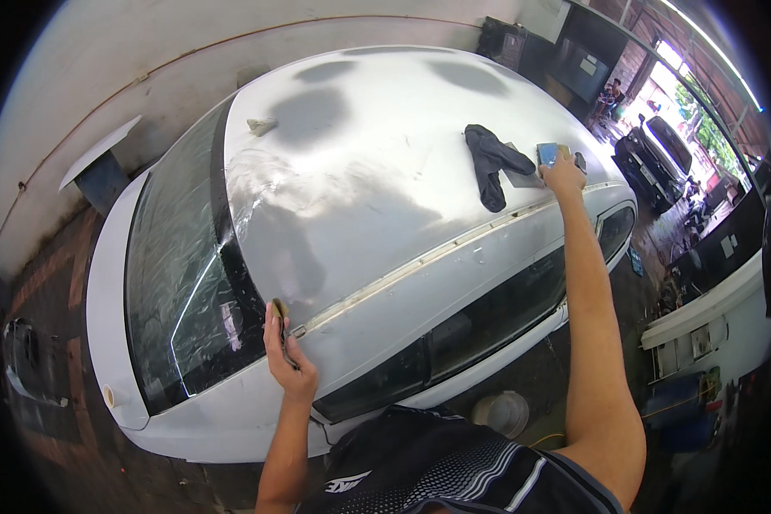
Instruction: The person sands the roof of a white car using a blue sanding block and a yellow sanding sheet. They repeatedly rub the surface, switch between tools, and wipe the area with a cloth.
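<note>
I look down on the roof of a white car (377, 171) with grey sanded patches. My left hand (288, 353) rests on the roof's near edge by the windscreen, fingers closed on a small brownish sanding pad (280, 308). My right hand (564, 174) is stretched out far across the roof and holds a small blue block (547, 154) against the surface. A dark cloth (492, 163) lies crumpled on the roof just left of that hand, beside a grey sheet (522, 178).
A crumpled pale rag (261, 126) lies on the roof's far left. The windscreen (180, 265) is at left. A white bucket (501, 413) stands on the floor by the car. A dark car (655, 158) is parked outside at upper right.
</note>
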Demonstrator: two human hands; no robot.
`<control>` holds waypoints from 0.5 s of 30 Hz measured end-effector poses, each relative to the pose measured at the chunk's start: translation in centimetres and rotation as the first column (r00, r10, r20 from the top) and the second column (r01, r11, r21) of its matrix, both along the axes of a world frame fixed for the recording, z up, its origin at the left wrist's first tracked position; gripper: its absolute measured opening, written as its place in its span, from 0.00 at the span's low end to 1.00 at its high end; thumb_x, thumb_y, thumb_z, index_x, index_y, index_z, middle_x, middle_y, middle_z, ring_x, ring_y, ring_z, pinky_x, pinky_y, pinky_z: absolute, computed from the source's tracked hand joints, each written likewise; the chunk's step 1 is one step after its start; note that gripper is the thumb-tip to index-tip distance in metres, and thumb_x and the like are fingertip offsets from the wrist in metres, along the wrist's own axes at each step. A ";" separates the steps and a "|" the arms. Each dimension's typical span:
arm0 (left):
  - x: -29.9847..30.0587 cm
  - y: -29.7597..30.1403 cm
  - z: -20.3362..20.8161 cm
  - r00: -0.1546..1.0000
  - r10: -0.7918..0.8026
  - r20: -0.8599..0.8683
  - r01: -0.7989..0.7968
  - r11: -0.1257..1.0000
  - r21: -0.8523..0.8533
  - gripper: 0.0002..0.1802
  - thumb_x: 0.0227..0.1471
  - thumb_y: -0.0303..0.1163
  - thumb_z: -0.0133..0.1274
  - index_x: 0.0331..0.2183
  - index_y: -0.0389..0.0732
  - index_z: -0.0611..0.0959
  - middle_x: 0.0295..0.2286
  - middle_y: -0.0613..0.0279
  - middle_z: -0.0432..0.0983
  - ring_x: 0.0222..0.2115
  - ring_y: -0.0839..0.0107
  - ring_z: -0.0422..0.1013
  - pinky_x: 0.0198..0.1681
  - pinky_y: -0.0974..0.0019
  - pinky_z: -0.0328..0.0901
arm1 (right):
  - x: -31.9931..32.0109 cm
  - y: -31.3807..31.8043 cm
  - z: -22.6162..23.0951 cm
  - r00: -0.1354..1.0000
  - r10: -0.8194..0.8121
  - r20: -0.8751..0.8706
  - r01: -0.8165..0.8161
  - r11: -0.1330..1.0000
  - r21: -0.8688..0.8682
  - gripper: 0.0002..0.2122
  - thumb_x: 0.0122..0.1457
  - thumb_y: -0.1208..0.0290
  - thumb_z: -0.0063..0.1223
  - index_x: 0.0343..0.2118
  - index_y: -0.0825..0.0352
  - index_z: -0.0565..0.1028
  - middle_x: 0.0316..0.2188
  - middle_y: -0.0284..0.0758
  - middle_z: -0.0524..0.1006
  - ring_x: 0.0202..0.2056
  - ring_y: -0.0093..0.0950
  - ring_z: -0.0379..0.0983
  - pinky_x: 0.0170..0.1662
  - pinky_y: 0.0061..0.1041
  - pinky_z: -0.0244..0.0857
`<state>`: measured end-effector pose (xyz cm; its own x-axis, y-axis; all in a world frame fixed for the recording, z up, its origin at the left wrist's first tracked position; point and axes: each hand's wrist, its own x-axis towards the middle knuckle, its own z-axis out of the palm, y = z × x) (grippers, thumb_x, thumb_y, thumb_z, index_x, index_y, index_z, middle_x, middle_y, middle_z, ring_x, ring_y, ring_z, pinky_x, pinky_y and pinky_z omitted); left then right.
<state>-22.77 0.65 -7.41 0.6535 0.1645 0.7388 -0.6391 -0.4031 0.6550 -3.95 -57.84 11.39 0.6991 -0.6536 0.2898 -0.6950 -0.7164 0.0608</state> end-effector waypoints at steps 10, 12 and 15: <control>0.1 0.3 -0.4 0.998 0.044 -0.038 -0.042 0.998 0.041 0.24 0.66 0.16 0.43 0.62 0.25 0.69 0.63 0.30 0.66 0.64 0.40 0.67 0.66 0.52 0.65 | 3.4 10.2 -2.0 0.697 0.658 0.286 -0.707 0.696 0.123 0.40 0.60 0.39 0.60 0.67 0.64 0.69 0.66 0.56 0.67 0.68 0.48 0.65 0.68 0.46 0.60; 0.1 0.4 -0.3 0.998 0.062 -0.017 -0.062 0.997 0.039 0.24 0.66 0.16 0.43 0.62 0.24 0.69 0.63 0.30 0.66 0.64 0.41 0.67 0.66 0.52 0.65 | 4.1 12.3 -0.8 0.814 0.565 0.132 -0.576 0.816 0.058 0.31 0.60 0.49 0.62 0.63 0.61 0.74 0.62 0.50 0.72 0.65 0.46 0.67 0.66 0.48 0.61; 0.4 -0.2 -0.3 0.999 0.042 -0.003 -0.042 0.999 0.010 0.24 0.66 0.15 0.43 0.62 0.23 0.68 0.63 0.29 0.65 0.64 0.40 0.67 0.66 0.51 0.65 | 6.0 11.7 -1.4 0.921 0.379 0.086 -0.345 0.900 -0.268 0.23 0.58 0.61 0.61 0.58 0.57 0.79 0.56 0.42 0.77 0.62 0.44 0.70 0.64 0.50 0.61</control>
<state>-22.38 0.46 -7.74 0.6487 0.1849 0.7383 -0.6193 -0.4357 0.6532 2.09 -46.15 9.95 0.8181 -0.2599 0.5130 -0.4038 -0.8947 0.1906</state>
